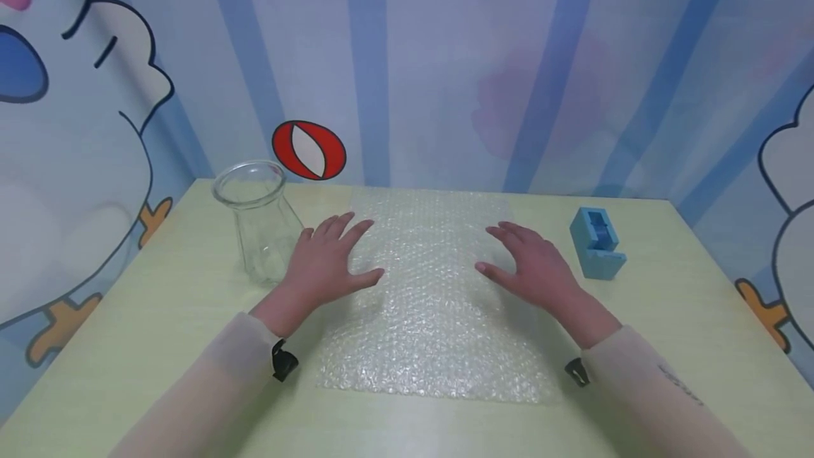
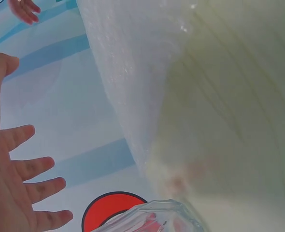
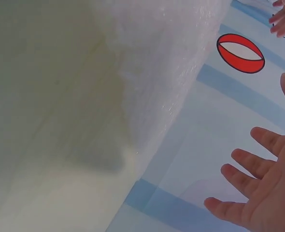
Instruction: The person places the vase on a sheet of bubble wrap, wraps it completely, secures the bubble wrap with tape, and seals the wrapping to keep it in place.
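A sheet of bubble wrap (image 1: 432,316) lies flat in the middle of the table. Over its left edge hovers my left hand (image 1: 327,263), fingers spread and holding nothing. Just beyond that hand, to the left, a clear glass vase (image 1: 251,232) with a flared rim stands upright, partly covered by the fingers in the head view. My right hand (image 1: 534,263) is held above the sheet's right side, empty, with its fingers apart. To the right of it sits a light blue tape dispenser (image 1: 598,244). In both wrist views the fingers (image 2: 38,169) are extended in the air.
The pale table (image 1: 661,345) ends at a striped blue curtain-like backdrop (image 1: 432,69) printed with cartoon figures and a red ball (image 1: 309,150). Dark straps (image 1: 283,360) show at both wrists, below light sleeves.
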Action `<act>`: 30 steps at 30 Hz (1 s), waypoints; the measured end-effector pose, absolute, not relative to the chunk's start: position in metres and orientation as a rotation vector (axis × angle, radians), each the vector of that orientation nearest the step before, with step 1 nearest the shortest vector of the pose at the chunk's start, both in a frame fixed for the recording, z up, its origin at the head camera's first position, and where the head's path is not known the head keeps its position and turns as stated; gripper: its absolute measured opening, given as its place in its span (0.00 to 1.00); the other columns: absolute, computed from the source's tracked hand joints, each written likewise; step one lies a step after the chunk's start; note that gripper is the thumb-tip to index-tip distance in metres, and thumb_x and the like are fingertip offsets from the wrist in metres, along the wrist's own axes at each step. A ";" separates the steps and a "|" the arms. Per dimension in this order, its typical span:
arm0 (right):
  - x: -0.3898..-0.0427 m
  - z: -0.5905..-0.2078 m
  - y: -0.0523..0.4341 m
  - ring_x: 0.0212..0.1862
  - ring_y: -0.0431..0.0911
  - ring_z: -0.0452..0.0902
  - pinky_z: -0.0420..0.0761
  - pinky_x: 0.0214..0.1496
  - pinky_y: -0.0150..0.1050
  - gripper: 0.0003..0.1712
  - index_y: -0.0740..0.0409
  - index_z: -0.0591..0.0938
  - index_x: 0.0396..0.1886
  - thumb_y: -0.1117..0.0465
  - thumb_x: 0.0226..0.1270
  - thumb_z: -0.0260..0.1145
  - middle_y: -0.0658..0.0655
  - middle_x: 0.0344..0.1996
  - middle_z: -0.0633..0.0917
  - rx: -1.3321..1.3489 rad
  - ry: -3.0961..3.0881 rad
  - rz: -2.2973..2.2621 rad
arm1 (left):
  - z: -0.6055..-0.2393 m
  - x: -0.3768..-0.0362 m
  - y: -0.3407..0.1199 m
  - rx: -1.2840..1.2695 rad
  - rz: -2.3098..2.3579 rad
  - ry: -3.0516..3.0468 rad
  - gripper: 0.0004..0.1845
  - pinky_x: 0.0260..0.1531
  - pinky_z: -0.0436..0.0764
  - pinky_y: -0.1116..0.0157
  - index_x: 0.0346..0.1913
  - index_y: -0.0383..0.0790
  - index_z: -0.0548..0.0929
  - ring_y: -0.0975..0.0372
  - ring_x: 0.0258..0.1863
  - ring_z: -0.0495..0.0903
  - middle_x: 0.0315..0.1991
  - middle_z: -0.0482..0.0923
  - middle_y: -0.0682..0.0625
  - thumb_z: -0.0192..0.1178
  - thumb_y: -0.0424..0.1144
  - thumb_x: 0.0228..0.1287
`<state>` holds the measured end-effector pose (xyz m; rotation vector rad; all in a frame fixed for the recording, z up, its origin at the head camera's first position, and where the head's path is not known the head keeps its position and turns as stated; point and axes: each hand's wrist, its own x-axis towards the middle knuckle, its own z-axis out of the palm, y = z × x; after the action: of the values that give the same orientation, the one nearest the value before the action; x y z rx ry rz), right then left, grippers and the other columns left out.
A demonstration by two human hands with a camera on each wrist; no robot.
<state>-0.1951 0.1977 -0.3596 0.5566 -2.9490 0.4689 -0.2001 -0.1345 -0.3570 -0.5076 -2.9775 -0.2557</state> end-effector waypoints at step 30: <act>-0.188 -0.357 0.175 0.73 0.66 0.70 0.71 0.71 0.66 0.38 0.59 0.72 0.73 0.44 0.71 0.65 0.67 0.72 0.73 0.819 -2.918 0.393 | -0.344 -0.155 -0.176 -0.393 -0.451 -2.862 0.32 0.62 0.79 0.41 0.70 0.40 0.76 0.43 0.66 0.77 0.67 0.78 0.38 0.63 0.51 0.66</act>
<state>-0.1878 0.1754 -0.3572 0.8194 -2.9181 0.3927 -0.1551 -0.1759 -0.3439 -0.3935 -2.8616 -0.4509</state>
